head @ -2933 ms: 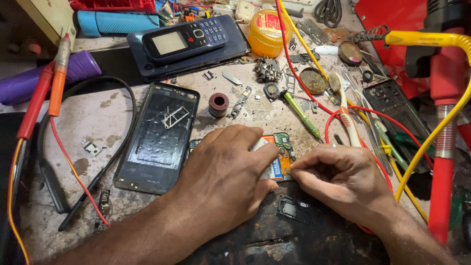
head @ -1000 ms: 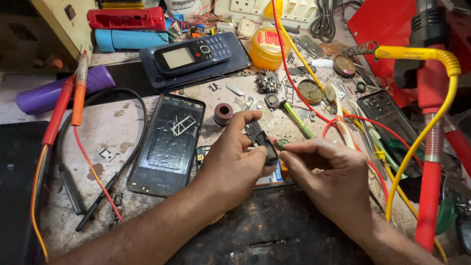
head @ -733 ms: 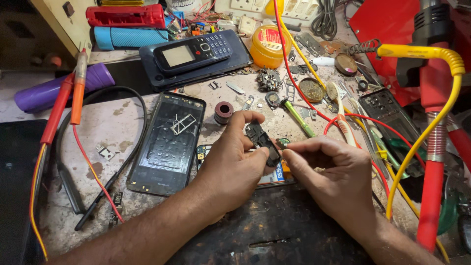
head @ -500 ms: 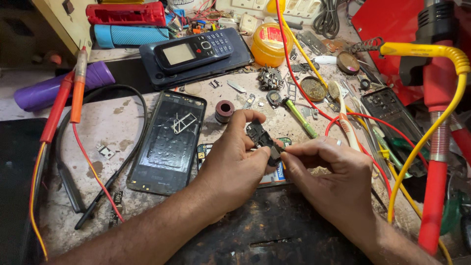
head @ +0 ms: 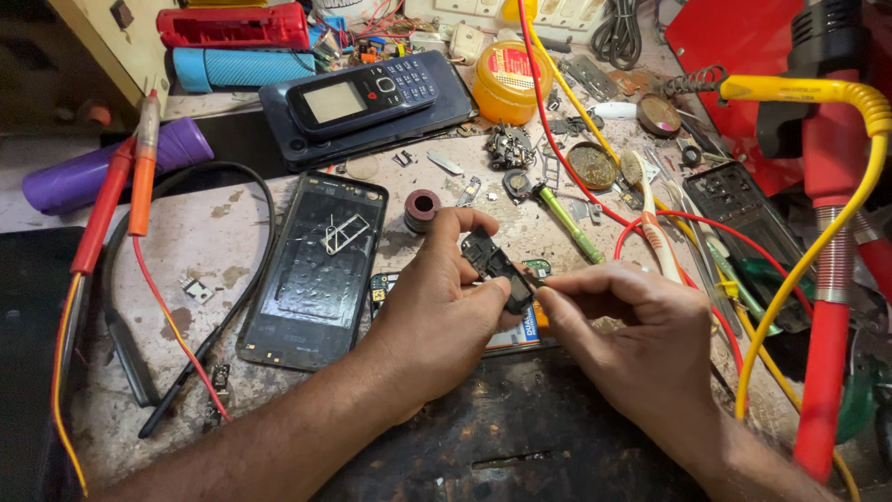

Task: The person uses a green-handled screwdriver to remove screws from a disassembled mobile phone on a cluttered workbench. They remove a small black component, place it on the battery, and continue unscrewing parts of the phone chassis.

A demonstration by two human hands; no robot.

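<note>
My left hand (head: 437, 307) holds a small black phone part (head: 497, 265) pinched between thumb and fingers, raised a little above the bench. My right hand (head: 632, 325) meets it from the right, its thumb and forefinger pinched on the part's lower right end. Under the hands lies a small card or circuit board (head: 516, 335), mostly hidden. A black phone housing (head: 316, 270) with a metal tray on it lies flat to the left of my left hand.
A keypad phone (head: 362, 98) rests on a dark slab at the back. Nearby are a yellow paste tin (head: 511, 84), a small red spool (head: 423, 206), a green-handled tool (head: 571, 228), red and orange probes (head: 125, 186), red and yellow cables (head: 818, 251) and a black mat (head: 502, 437).
Earlier both hands lay low on the bench over the small board. Since then they have lifted the black part, and over the last second they hold it almost still.
</note>
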